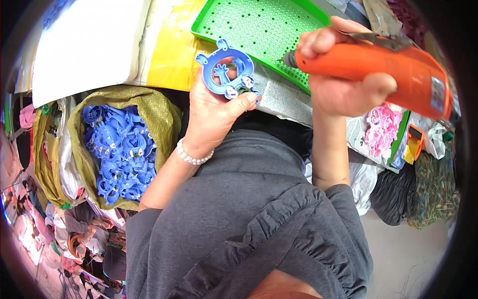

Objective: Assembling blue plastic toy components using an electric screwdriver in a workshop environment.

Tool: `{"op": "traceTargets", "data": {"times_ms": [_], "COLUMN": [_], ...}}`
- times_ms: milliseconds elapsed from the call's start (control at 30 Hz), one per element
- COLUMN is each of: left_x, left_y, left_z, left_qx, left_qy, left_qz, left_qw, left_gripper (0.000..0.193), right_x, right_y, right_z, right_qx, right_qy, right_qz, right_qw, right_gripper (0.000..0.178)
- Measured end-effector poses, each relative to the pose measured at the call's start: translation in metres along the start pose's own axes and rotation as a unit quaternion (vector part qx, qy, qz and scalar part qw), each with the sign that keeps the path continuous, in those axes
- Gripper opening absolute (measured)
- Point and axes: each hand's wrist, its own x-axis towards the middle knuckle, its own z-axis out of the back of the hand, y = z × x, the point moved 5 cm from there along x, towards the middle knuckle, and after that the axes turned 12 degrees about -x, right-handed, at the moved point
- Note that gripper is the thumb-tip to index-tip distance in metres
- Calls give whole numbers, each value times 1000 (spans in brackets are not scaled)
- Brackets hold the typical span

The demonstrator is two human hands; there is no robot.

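Observation:
In my left hand [215, 107] I hold a blue plastic ring-shaped part [235, 56] with two ear-like tabs at its top. Small white-and-blue figures sit along its lower edge, by my thumb. My right hand [343, 89] is wrapped around an orange electric screwdriver [363, 61]. Its dark tip points left toward the blue part, with a gap between them. Below and left of my left hand, an olive woven sack [167, 112] stands open, filled with a heap of similar blue plastic parts [119, 149].
A green perforated tray [259, 30] lies beyond my hands. Left of it are a yellow sheet [172, 47] and a white sheet [87, 45]. Pink plastic pieces [382, 127] lie at the right, near a black bag [393, 194]. A co-worker [92, 231] appears at lower left.

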Motion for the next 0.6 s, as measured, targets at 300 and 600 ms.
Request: {"op": "traceTargets", "data": {"times_ms": [300, 600], "left_x": [4, 5], "left_y": [-3, -4], "left_z": [-2, -1], "left_qx": [10, 14], "left_qy": [7, 1], "left_qz": [14, 10], "left_qw": [1000, 1000], "left_gripper": [50, 52], "right_x": [-4, -7], "right_y": [-6, -7], "right_z": [1, 0], "right_qx": [-2, 0], "right_qy": [-1, 5], "right_qz": [-24, -25], "right_qw": [1000, 1000], "right_gripper": [92, 90]}}
